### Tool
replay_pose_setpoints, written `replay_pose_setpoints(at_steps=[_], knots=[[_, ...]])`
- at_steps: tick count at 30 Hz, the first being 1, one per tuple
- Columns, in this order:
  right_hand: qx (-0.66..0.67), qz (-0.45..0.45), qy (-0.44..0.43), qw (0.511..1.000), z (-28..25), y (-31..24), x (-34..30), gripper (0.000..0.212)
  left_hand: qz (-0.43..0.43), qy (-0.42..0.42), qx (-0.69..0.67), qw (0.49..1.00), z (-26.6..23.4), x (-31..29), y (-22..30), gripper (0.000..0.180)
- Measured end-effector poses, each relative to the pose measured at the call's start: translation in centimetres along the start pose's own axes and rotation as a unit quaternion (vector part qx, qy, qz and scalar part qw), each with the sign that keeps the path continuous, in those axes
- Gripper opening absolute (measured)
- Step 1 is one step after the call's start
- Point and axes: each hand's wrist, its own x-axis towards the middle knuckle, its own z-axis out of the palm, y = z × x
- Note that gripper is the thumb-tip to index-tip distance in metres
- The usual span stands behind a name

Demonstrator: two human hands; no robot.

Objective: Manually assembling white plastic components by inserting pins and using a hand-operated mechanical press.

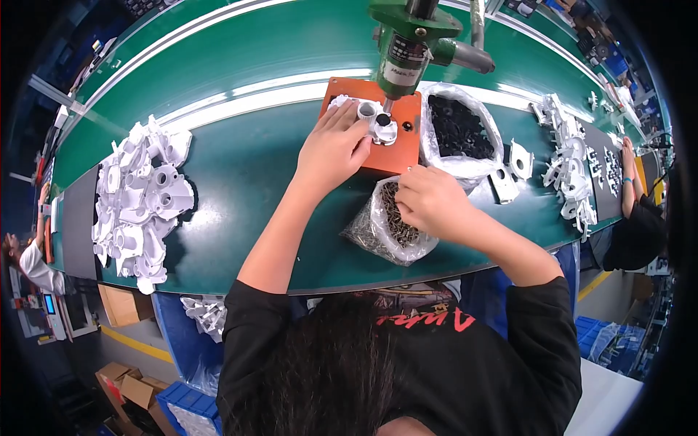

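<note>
Lying under the outspread left hand (331,151) is a white part (385,134); right hand (436,202) curls over screws (398,227), grip hidden.

Workshop: green machine (401,65), heaped white parts (138,207), seemingly bagged screws (397,225).

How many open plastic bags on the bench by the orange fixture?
2: one bag of black parts, right of the orange fixture; one bag of screw-like pieces, at the right hand. None looks hidden there.
</note>
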Motion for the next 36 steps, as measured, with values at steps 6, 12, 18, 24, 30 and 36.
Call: replay_pose_setpoints(at_steps=[6,12,18,24,30,36], knots=[[0.271,0.171,-0.007,0.947,-3.5,4.0,3.0,0.007,-0.004,0.009,0.010,1.000,0.1,-0.3,-0.2,0.019],[0.399,0.317,0.016,0.860,-2.2,8.8,6.2,0.016,0.006,0.013,-0.001,1.000,-0.1,0.1,0.0,0.017],[0.461,0.319,-0.005,0.828,-1.1,9.5,7.6,0.013,0.006,0.016,0.005,1.000,-0.1,0.0,-0.1,0.015],[0.404,0.321,-0.091,0.852,-1.6,9.6,8.4,0.016,0.003,0.021,0.004,1.000,0.0,-0.1,0.1,0.016],[0.413,0.319,-0.130,0.843,-2.4,10.1,8.9,0.020,0.001,0.021,-0.002,1.000,0.0,-0.3,-0.1,0.016],[0.484,0.291,0.267,0.781,-9.3,21.4,11.0,0.032,0.001,0.044,-0.001,0.999,-0.1,-0.2,-0.4,0.016]])
